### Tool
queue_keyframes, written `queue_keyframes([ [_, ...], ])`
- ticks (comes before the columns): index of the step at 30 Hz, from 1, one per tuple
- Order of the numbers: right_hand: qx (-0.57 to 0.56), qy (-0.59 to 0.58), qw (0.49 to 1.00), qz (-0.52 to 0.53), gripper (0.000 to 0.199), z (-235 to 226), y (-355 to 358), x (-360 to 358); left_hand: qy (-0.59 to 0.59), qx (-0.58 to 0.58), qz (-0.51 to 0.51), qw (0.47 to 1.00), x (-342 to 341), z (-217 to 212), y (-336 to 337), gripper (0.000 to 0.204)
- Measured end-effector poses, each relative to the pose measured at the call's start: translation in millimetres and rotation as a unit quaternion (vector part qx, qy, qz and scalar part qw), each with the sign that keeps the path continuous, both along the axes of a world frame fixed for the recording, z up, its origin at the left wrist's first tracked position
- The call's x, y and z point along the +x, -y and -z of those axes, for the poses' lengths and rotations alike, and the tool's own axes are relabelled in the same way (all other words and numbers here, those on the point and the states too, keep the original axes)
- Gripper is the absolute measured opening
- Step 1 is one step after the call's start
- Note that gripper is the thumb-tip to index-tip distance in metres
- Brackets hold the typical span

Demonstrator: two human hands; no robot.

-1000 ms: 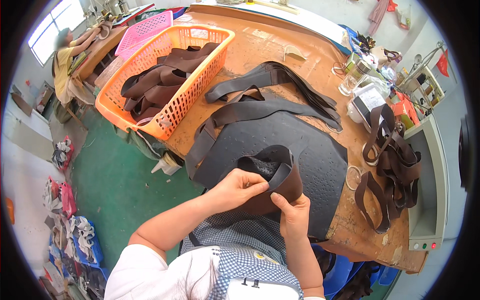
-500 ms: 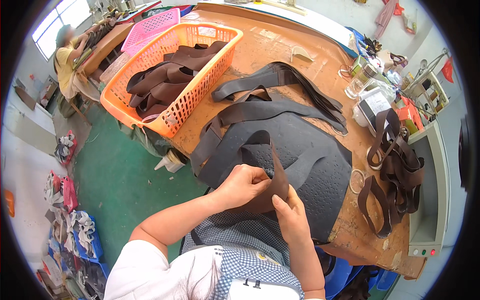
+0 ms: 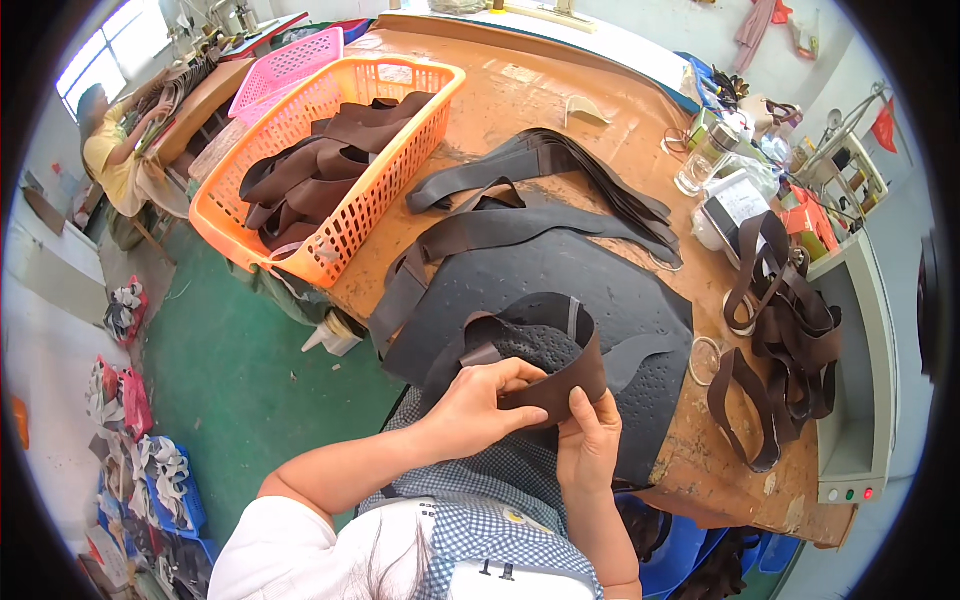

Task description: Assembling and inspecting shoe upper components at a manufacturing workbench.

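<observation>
on our desk (image 3: 510, 95) lies a black mat (image 3: 645, 300) — an orange basket (image 3: 428, 130) at its ten o'clock — and over its six o'clock side we hold a curled brown strip (image 3: 580, 368), pinched in left fingers (image 3: 518, 372) and right fingers (image 3: 584, 408).

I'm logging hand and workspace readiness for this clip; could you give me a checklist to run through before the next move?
1. Left hand gripping the brown strip: ok, thumb and fingers pinch it.
2. Right hand gripping the same strip: ok, thumb against its outer face.
3. Strip fully visible and free of twists: cannot tell, the hands hide part of it.
4. Strip laid flat on the black mat: not ok, it is held up in a curve.
5. Orange basket clear of both hands: ok, it stands farther off to the left.
6. Loose strips at the right clear of the right hand: ok.
</observation>
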State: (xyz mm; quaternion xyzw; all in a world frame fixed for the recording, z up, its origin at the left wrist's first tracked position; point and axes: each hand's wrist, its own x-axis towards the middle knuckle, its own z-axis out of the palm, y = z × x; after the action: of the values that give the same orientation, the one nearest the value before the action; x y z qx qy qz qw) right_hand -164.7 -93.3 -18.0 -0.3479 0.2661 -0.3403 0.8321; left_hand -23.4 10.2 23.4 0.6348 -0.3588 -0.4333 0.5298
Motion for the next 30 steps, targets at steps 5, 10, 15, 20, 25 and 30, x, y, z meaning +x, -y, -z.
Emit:
queue_keyframes([
  [5, 0.058, 0.022, 0.997, -0.045, 0.023, -2, 14, -7, -0.024, 0.027, 0.028, 0.999, 0, -6, 3, 0.038],
  [10, 0.113, 0.060, 0.985, -0.112, 0.029, 9, 25, -14, 0.022, 0.017, 0.036, 0.999, -4, -2, 3, 0.035],
  [15, -0.009, 0.092, 0.995, -0.028, 0.037, 10, 20, -20, 0.213, -0.041, 0.028, 0.976, -4, -32, 8, 0.033],
  [20, -0.020, 0.067, 0.998, 0.007, 0.032, 11, 17, -20, 0.194, -0.032, 0.058, 0.979, 3, -26, 12, 0.029],
  [25, 0.010, 0.063, 0.998, 0.001, 0.028, 9, 9, -19, 0.034, 0.043, 0.033, 0.998, -3, -8, 11, 0.027],
  [30, 0.030, 0.069, 0.996, -0.055, 0.029, 5, 10, -16, -0.045, 0.051, 0.036, 0.997, 2, -4, 12, 0.026],
])
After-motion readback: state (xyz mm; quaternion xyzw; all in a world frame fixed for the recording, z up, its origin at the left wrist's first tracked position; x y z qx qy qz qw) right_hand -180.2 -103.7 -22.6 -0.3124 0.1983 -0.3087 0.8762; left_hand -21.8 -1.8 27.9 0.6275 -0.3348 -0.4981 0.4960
